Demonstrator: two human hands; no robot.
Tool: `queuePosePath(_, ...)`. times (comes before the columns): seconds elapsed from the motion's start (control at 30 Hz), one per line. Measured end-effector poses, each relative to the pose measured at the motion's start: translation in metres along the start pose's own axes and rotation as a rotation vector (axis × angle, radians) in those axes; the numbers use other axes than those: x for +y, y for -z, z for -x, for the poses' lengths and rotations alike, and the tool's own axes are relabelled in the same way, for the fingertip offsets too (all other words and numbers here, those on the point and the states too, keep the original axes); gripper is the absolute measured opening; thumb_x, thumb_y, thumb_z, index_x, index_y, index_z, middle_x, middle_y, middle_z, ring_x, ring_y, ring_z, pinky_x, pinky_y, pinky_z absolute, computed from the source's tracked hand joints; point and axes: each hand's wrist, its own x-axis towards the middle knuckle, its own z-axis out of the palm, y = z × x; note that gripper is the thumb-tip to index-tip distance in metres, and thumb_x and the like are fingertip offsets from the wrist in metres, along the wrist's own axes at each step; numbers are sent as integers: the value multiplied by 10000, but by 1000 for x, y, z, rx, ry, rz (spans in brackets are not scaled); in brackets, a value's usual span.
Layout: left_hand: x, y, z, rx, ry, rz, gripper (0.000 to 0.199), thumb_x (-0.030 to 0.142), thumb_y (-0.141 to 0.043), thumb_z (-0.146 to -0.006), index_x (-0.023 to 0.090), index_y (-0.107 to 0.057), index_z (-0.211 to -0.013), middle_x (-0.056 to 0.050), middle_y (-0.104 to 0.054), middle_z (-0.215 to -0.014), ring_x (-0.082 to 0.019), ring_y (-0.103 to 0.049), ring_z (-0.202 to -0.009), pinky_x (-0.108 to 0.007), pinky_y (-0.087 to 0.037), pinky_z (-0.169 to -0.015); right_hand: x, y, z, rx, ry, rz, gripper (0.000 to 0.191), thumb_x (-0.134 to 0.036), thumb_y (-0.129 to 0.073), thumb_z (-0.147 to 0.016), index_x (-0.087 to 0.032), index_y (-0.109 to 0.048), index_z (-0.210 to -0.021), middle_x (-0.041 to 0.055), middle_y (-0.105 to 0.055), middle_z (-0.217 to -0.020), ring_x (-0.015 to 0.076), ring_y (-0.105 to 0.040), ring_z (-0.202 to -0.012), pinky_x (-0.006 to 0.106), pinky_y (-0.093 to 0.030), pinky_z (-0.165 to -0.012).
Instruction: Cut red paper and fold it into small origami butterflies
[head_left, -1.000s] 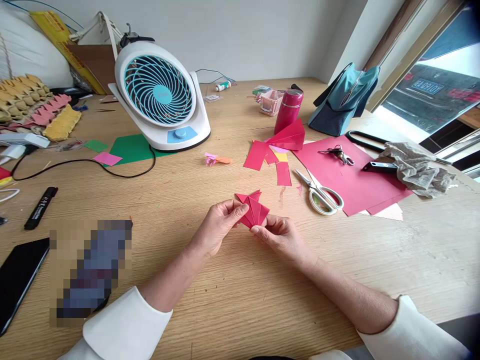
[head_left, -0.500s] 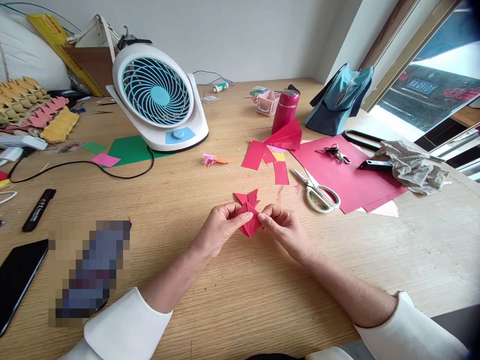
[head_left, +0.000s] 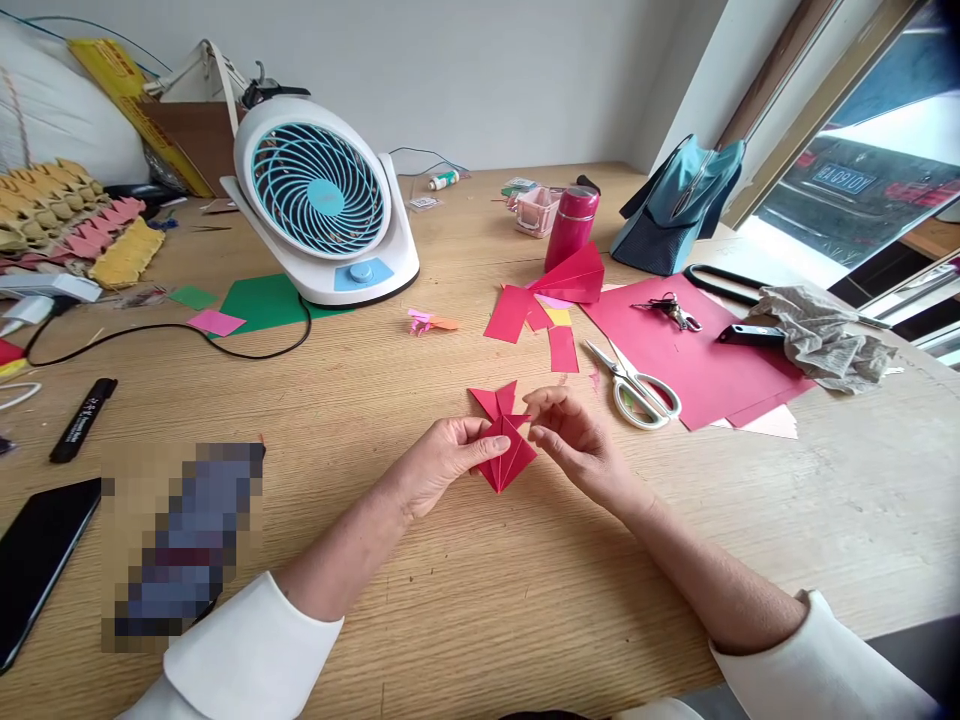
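Note:
A folded red paper [head_left: 511, 458] with creased triangular faces is pinched by my left hand [head_left: 448, 458], the thumb lying on top of it. Two pointed red flaps stick up at its far side. My right hand [head_left: 574, 440] is just right of the paper, its thumb and fingers apart with nothing visible between them. Beyond the hands lie loose red paper pieces [head_left: 508, 313] and a folded red sheet [head_left: 574, 275]. White-handled scissors [head_left: 634, 385] rest on the table to the right, partly over large red sheets [head_left: 712, 350].
A white fan [head_left: 322, 200] stands at the back left, near green paper [head_left: 259, 305]. A pink bottle [head_left: 573, 228] and blue bag [head_left: 679, 215] stand behind. At left are a black marker [head_left: 84, 420] and a dark phone [head_left: 46, 560]. Keys [head_left: 671, 310] lie on the red sheets.
My right hand has let go of the red paper, moved slightly right and opened. The paper's right side now shows more, spread wider under my left thumb.

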Motion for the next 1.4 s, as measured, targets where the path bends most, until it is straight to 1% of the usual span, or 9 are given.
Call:
queuePosePath(0.1,-2,-2,1,-26,34,20,343,403,-863,-696,158,-774,-919,-67,-755,-910,-140,-642,-788,-253,-476,-733,0,3,0,-106,96,100,184,-316,-596,-960,-274,-592,-1139,64,-550,-1112,179,-566,-938,338,-501,-824)
queuePosePath(0.27,-4,-4,1,12,-12,-15,337,399,-859,-706,167,-768,-933,-61,-754,-944,-150,-654,-838,-268,-484,-778,-2,3,2,-150,132,194,99,-319,-574,-973,-248,-642,-987,63,-603,-989,202,-575,-939,381,-495,-859)
queuePosePath(0.43,-2,-8,1,64,-131,-76,330,395,-805,-774,159,-755,-999,-69,-760,-995,-178,-676,-919,-301,-490,-867,-3,2,1,10,-51,-38,289,-501,-584,-947,-237,-583,-1064,47,-635,-918,169,-579,-788,348,-509,-764)
queuePosePath(0.57,-2,-11,1,125,-207,-115,311,382,-825,-748,137,-722,-910,-42,-746,-894,-156,-667,-820,-277,-506,-789,-1,-1,0,-31,-202,-105,400,-562,-703,-837,-201,-565,-943,10,-613,-780,130,-564,-660,289,-478,-636)
queuePosePath(0.67,-3,-12,1,145,-220,-107,325,371,-832,-739,137,-700,-922,-39,-741,-905,-142,-663,-798,-263,-513,-758,2,-4,-1,-62,-265,-167,476,-510,-774,-788,-204,-539,-1066,-15,-601,-750,116,-552,-619,262,-446,-581)
queuePosePath(0.77,-5,-13,0,170,-223,-113,362,363,-828,-745,138,-677,-986,-66,-747,-957,-160,-678,-824,-271,-522,-750,4,-8,-1,-63,-293,-258,602,-474,-814,-755,-235,-480,-1194,-22,-609,-768,135,-584,-650,289,-486,-628)
queuePosePath(0.93,-7,-14,-1,143,-198,-106,488,327,-839,-730,144,-627,-1130,-90,-739,-1041,-187,-689,-895,-297,-536,-781,5,-10,0,-19,-219,-305,550,-426,-819,-763,-253,-491,-1169,-46,-576,-728,135,-590,-650,304,-521,-657)
queuePosePath(1.2,-5,-19,1,129,-143,-126,463,234,-773,-755,147,-651,-1192,-73,-738,-1112,-167,-670,-946,-292,-483,-891,12,-11,2,31,-117,-293,487,-368,-783,-819,-265,-480,-1186,-39,-585,-761,143,-609,-686,324,-562,-670)
queuePosePath(1.4,-8,-19,1,170,-116,-239,309,282,-722,-769,127,-728,-1036,-52,-750,-892,-157,-627,-796,-286,-458,-779,13,-11,5,32,-53,-200,421,-323,-726,-877,-271,-484,-1218,-32,-570,-769,142,-584,-710,312,-526,-685)
